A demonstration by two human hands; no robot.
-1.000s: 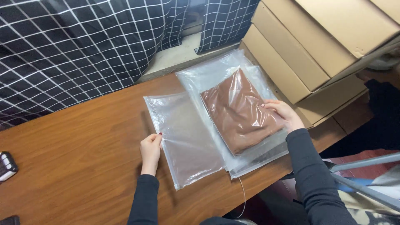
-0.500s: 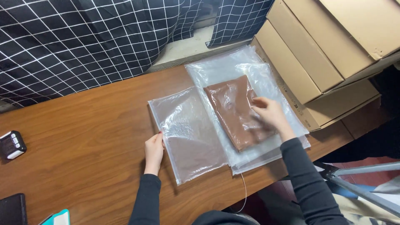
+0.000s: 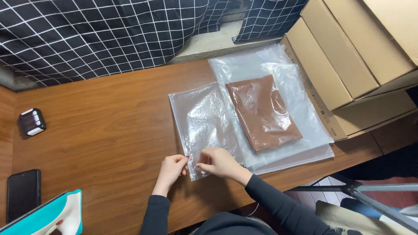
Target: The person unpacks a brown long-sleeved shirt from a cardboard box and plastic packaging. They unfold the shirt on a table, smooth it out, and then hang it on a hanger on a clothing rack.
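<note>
Both hands at the near edge of an empty clear plastic bag (image 3: 204, 126) lying flat on the wooden tabletop (image 3: 109, 122). Left hand (image 3: 171, 169) pinches the bag's near left corner, fingers curled on the film. Right hand (image 3: 219, 162) sits just beside it, fingertips pinching the same near edge a bit further right. The two grips are close together on one edge, a hold that looks suited to parting the two layers at the mouth; can't tell if the mouth is actually open yet.

Bag lies mid-tabletop, long side running near to far, its right side overlapping a stack of clear bags (image 3: 278, 82). On that stack rests a folded brown garment in its own clear bag (image 3: 263, 113), apart from both hands, right of the empty bag.

Far right: stacked cardboard boxes (image 3: 348, 56), touching the bag stack's right edge. Far side: black fabric with a white grid (image 3: 100, 35). Left edge of tabletop: a small black device (image 3: 32, 122), further near a dark phone (image 3: 23, 193), and a teal-and-white object (image 3: 56, 215) at the near left corner, partly cut off. A metal tripod leg (image 3: 361, 191) below the tabletop on the right.
</note>
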